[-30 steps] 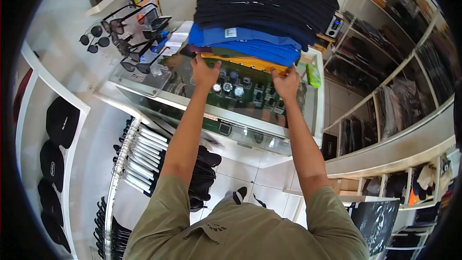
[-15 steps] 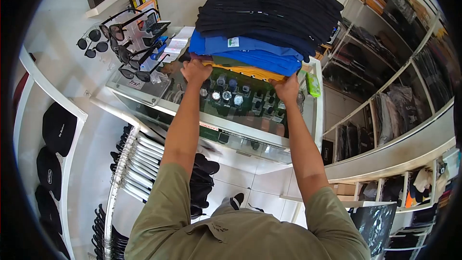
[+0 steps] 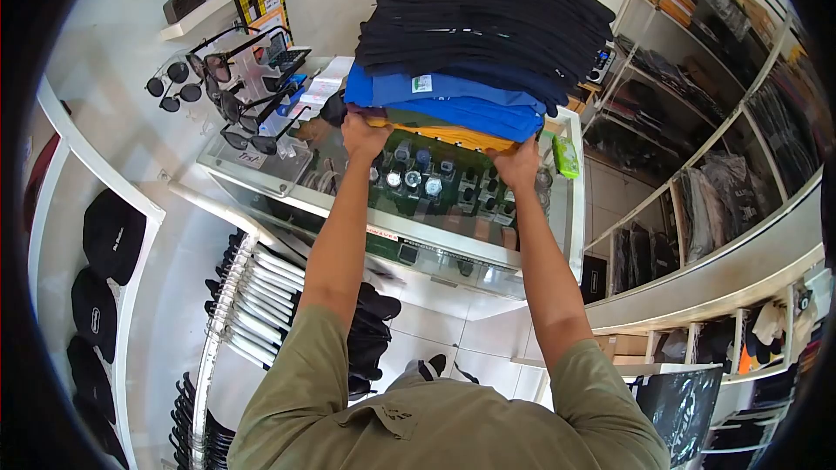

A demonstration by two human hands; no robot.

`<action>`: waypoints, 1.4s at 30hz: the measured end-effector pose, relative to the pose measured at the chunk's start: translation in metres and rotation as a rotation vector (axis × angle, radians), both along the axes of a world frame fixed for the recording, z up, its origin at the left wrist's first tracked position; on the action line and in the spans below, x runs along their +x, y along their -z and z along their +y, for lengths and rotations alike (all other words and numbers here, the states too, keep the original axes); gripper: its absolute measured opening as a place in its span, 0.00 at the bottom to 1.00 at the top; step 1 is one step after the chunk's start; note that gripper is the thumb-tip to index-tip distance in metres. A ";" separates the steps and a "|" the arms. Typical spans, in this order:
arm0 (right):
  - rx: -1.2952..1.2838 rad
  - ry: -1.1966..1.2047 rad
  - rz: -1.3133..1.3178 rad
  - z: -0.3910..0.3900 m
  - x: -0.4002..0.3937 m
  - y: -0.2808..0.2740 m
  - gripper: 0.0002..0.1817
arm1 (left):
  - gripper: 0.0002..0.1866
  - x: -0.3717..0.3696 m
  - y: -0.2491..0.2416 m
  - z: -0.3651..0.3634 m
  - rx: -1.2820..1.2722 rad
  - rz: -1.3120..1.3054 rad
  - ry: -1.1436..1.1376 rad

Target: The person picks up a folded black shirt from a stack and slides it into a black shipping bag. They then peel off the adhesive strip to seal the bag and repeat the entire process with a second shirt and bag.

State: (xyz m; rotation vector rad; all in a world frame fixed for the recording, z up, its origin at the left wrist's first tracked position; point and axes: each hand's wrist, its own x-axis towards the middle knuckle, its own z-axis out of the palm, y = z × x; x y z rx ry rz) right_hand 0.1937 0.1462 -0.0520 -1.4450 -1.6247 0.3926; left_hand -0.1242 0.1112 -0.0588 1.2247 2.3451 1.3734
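fingers grip under clothes stack.

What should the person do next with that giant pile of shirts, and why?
Probably lift the stack of folded shirts a little, straight up and level. Both the left hand and the right hand are already under its bottom edge, and it rests on the glass display case. The pile is tall and leans out over the hands, so tilting it might spill it.

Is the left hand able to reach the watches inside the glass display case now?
Probably not: the left hand grips the bottom of the tall stack of folded shirts, and the glass case top covers the watches.
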 end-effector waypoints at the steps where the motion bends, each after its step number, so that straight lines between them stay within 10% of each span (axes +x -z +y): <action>1: 0.009 0.007 0.003 0.001 0.001 -0.002 0.52 | 0.42 -0.006 0.013 0.013 0.189 -0.042 0.066; 6: -0.029 0.012 0.167 0.006 0.000 -0.004 0.43 | 0.33 -0.043 0.047 0.062 0.426 -0.410 0.394; 14: 0.194 0.185 0.225 0.011 -0.013 0.010 0.30 | 0.28 -0.038 0.011 0.029 0.002 0.043 0.239; 23: 0.189 0.148 0.320 0.009 -0.008 0.001 0.18 | 0.13 -0.022 0.012 0.031 0.107 0.096 -0.228; 42: 0.003 0.205 0.439 -0.005 0.013 0.006 0.15 | 0.16 -0.015 0.008 -0.002 0.105 0.078 -0.195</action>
